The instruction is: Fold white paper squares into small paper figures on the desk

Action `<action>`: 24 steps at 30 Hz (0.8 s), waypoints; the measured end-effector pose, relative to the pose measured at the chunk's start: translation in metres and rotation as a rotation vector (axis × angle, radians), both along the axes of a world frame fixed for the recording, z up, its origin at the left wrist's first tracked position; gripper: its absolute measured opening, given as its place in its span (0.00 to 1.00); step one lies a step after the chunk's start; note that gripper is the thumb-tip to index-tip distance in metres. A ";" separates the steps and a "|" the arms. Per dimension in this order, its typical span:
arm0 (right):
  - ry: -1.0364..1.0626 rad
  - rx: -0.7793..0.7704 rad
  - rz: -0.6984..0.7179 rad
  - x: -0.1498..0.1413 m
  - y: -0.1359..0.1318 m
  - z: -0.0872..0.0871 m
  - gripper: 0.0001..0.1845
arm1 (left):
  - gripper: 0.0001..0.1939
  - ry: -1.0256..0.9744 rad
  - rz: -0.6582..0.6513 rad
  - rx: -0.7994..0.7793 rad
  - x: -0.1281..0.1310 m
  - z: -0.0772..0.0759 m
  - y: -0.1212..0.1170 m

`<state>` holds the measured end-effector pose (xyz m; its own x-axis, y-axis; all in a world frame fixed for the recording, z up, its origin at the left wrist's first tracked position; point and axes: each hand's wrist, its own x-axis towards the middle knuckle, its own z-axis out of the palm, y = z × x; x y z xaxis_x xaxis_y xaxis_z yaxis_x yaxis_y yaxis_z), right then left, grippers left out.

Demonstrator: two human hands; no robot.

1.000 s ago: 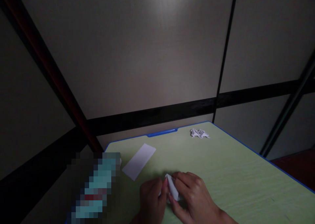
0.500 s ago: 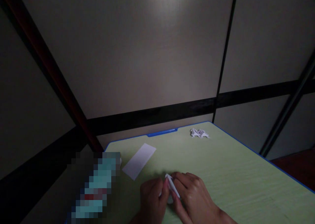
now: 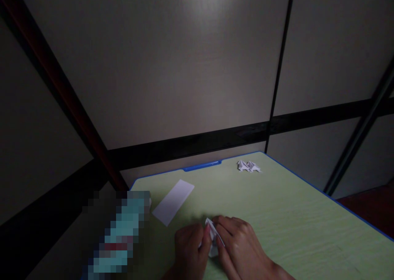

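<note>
Near the front of a green table [image 3: 292,222] with a blue rim, both my hands pinch a small folded white paper [image 3: 213,238]. My left hand [image 3: 189,251] grips its left side with curled fingers. On the right side, my right hand [image 3: 238,247] presses thumb and fingers onto the fold. Much of the paper is hidden between my fingers.
A flat white paper strip [image 3: 173,201] lies on the table to the left of my hands. Two small folded paper pieces [image 3: 249,166] sit near the far corner. A blurred-out blue object [image 3: 120,235] stands at the left edge. Pale wall panels with dark frames rise behind.
My right fingers have slid a little down and left along the folded paper, pressing it flatter. Everything else on the table has stayed put.
</note>
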<state>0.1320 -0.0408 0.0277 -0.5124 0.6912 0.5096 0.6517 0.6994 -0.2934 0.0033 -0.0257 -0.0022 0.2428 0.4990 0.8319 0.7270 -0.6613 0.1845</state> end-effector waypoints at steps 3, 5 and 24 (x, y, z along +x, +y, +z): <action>0.054 -0.036 0.013 -0.001 0.000 -0.001 0.15 | 0.18 0.033 0.004 0.020 0.000 0.001 0.000; 0.088 -0.052 0.020 -0.001 0.000 -0.002 0.16 | 0.18 0.046 0.004 0.039 0.000 0.002 0.001; 0.225 -0.160 0.021 0.001 0.003 -0.006 0.15 | 0.19 0.141 0.012 0.133 -0.001 0.002 0.001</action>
<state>0.1326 -0.0375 0.0218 -0.4139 0.7624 0.4974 0.5433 0.6453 -0.5370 0.0023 -0.0246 0.0001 0.3558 0.3905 0.8491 0.7477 -0.6640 -0.0079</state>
